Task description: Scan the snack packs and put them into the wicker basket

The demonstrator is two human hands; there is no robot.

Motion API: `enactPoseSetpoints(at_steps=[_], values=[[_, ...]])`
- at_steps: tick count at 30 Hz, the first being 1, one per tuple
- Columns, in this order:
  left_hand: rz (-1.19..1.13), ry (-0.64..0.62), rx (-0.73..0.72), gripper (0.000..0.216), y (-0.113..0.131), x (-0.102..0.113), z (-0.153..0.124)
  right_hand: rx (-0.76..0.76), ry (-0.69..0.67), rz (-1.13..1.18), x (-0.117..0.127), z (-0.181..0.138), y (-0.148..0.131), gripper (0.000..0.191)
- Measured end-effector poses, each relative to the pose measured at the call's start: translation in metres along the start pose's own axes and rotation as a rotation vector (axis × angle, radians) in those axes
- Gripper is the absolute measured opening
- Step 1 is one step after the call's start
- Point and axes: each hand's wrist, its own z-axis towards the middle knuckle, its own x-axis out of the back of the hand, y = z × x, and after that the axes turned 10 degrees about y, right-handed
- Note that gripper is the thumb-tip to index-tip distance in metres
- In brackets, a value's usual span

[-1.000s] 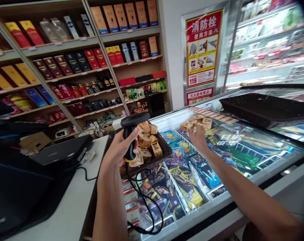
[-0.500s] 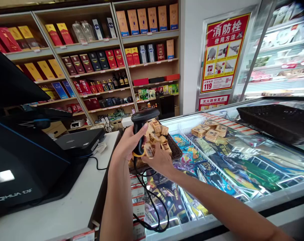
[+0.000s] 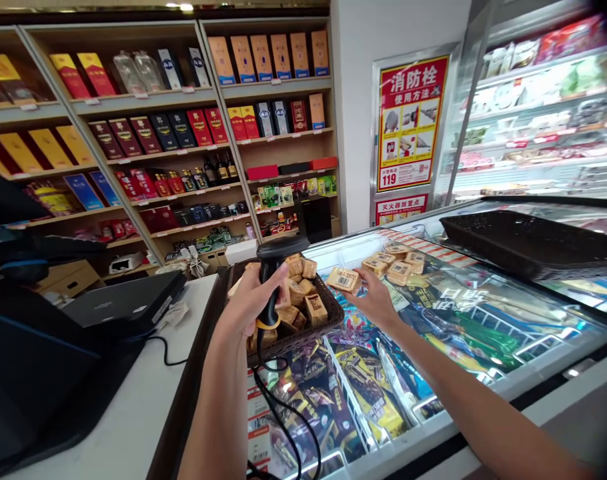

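My left hand (image 3: 253, 297) is wrapped round the handle of a black barcode scanner (image 3: 282, 247), held upright over a dark woven basket (image 3: 337, 305). Small tan packages (image 3: 315, 309) lie heaped in that basket. Between the fingers of my right hand (image 3: 376, 297) is one tan package (image 3: 343, 280), its barcode label facing up, to the right of the basket and above the freezer glass. Just beyond it, several like packages (image 3: 399, 270) rest in a group on the glass. The scanner's black cable (image 3: 288, 407) hangs in loops below my left hand.
A glass-topped freezer (image 3: 463, 413) full of wrapped frozen goods spans the right side. On it, farther right, sits a black tray (image 3: 533, 240). To the left, a white counter (image 3: 128, 400) carries a dark terminal (image 3: 28, 373). Shelves of boxes (image 3: 173, 133) line the back wall.
My right hand has moved right, from the basket to above the freezer glass, with a tan package in its fingers. My left hand still holds the scanner. The view has turned somewhat right.
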Motion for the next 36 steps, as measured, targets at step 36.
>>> enactPoseSetpoints(at_steps=[36], values=[[0.074, 0.054, 0.039, 0.058, 0.005, 0.013, 0.003, -0.328, 0.221, -0.460, 0.024, 0.014, 0.058, 0.061]])
